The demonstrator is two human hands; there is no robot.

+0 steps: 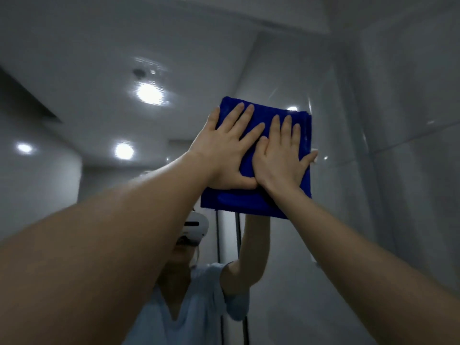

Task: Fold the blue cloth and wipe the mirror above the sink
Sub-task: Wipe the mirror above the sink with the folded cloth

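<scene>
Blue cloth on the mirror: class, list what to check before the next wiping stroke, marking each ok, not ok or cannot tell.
1. Blue cloth folded into a pad: ok.
2. Blue cloth lying flat against the mirror: ok.
3. Left hand pressing it, fingers straight: ok.
4. Right hand pressing it, fingers straight: ok.
5. Smears remaining on the mirror: cannot tell, frame blurred.
</scene>
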